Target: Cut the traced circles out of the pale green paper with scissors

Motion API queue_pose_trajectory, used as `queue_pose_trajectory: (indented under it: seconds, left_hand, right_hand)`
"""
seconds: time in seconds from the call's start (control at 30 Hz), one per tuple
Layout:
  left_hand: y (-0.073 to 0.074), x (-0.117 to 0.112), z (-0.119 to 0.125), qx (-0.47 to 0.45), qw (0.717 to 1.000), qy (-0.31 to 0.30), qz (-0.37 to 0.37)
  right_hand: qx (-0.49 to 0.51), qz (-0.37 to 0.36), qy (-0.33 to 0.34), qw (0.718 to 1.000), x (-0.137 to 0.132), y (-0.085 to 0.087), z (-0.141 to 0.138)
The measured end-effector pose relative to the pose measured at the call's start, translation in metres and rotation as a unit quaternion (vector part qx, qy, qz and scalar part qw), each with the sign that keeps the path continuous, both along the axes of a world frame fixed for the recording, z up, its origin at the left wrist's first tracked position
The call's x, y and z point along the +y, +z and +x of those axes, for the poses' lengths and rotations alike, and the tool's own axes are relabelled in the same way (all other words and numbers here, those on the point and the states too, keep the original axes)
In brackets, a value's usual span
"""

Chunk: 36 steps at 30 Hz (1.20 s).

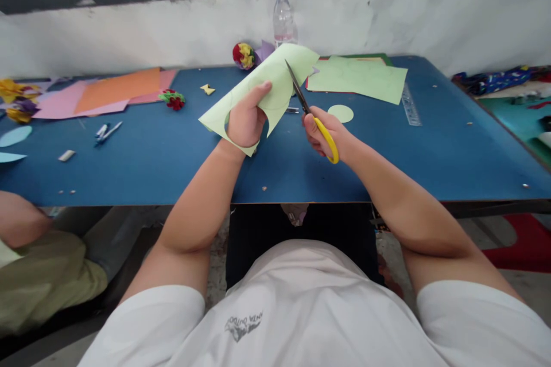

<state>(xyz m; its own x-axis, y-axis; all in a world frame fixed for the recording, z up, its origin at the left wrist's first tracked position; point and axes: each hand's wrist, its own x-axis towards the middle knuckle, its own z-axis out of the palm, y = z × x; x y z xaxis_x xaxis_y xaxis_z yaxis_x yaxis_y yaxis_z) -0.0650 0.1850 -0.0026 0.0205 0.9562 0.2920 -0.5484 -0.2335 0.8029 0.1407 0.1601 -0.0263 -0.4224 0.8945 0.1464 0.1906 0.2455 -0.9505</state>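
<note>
My left hand [247, 117] is closed on a light green sheet of paper [275, 77], its thumb pressed on the face of the sheet. Faint drawn curves show on the paper, and a rounded cut-out edge lies around my wrist. In my right hand [322, 132] are scissors [326, 137] with yellow handles, dark blades pointing up and left. The blades lie at the right side of the held sheet; I cannot tell whether they are cutting into it. A cut green paper circle [340, 113] rests on the blue table [387, 160] behind my right hand.
More green sheets [374, 77] and a clear ruler [411, 104] lie at right. A plastic bottle [283, 17] and a paper flower ball [243, 55] stand by the wall. Leftward are orange paper [120, 90], pens [107, 133] and an eraser [66, 155]. Another person's arm [21, 218] is at lower left.
</note>
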Motion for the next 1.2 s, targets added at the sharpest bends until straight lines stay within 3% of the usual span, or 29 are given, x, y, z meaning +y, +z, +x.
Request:
queue_pose_trajectory:
  seconds: [0.27, 0.5, 1.2]
  left_hand:
    - [0.0, 0.0, 0.001, 0.022, 0.999, 0.024, -0.04]
    - [-0.003, 0.002, -0.003, 0.025, 1.0, 0.001, 0.016]
    - [0.001, -0.002, -0.009, 0.05, 0.999, 0.003, 0.013]
  right_hand:
    - [0.017, -0.014, 0.007, 1.0, -0.001, 0.0, 0.0]
    - [0.015, -0.015, 0.005, 1.0, -0.001, 0.002, 0.0]
    - [-0.001, -0.016, 0.013, 1.0, 0.0, 0.002, 0.002]
